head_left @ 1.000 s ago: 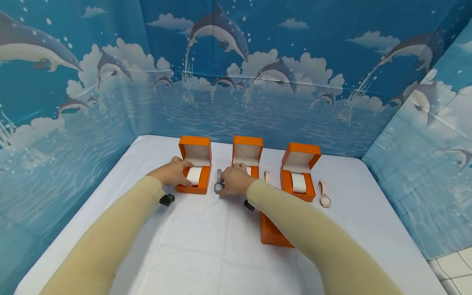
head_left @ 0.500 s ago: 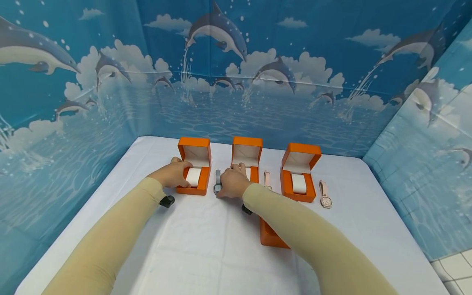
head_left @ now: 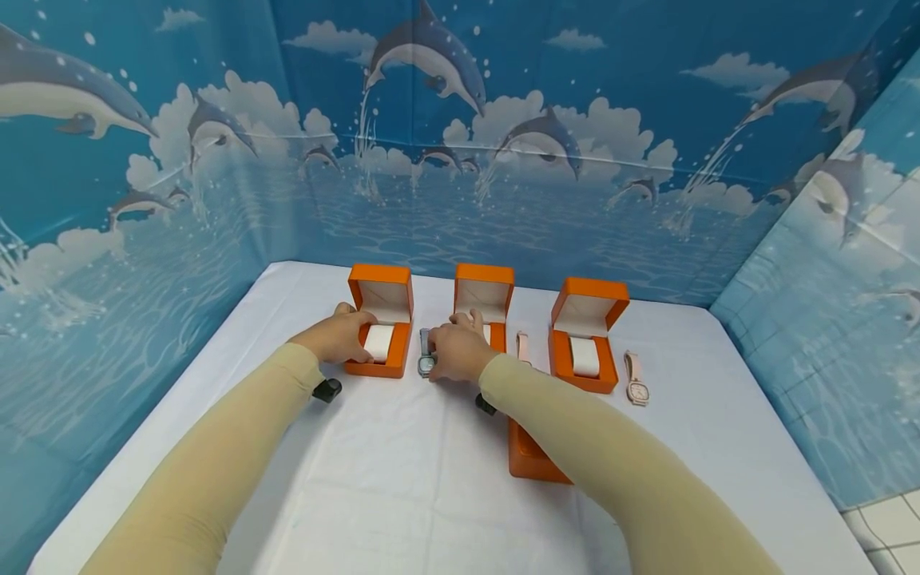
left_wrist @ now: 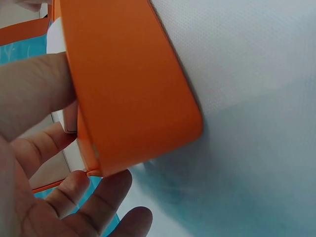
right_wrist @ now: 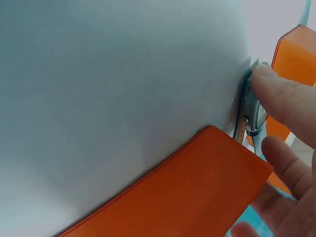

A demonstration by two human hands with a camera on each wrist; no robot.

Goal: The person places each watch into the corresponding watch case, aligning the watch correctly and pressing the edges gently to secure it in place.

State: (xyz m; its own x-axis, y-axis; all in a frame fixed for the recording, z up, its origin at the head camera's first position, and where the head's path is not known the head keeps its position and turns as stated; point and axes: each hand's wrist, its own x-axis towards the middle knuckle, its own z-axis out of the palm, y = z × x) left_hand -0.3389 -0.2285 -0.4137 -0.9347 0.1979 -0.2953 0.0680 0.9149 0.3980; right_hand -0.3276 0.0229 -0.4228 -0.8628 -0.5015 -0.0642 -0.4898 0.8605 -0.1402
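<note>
At the left stands an open orange watch box [head_left: 391, 371] with a white cushion [head_left: 378, 342] inside. My left hand [head_left: 334, 337] grips its left side; in the left wrist view, the thumb and a finger reach over the orange wall [left_wrist: 133, 89] while other fingers lie outside the corner. Between this box and the middle orange box [head_left: 485, 274] lies a silver-grey wristwatch [head_left: 426, 366] on the cloth. My right hand [head_left: 460, 351] holds it, thumb on the end of the case [right_wrist: 253, 111], index finger beside the strap. Part of the middle box is hidden behind this hand.
A third open box [head_left: 589, 289] with a white cushion stands at the right. One pink watch [head_left: 636, 391] lies beyond it; another [head_left: 522, 347] lies left of it, partly covered by the right sleeve. Under that sleeve sits another orange box [head_left: 532, 461].
The right hand shifts very slightly left, then back, beside the wristwatch. The left hand stays at the left box. The boxes and watches keep their places.
</note>
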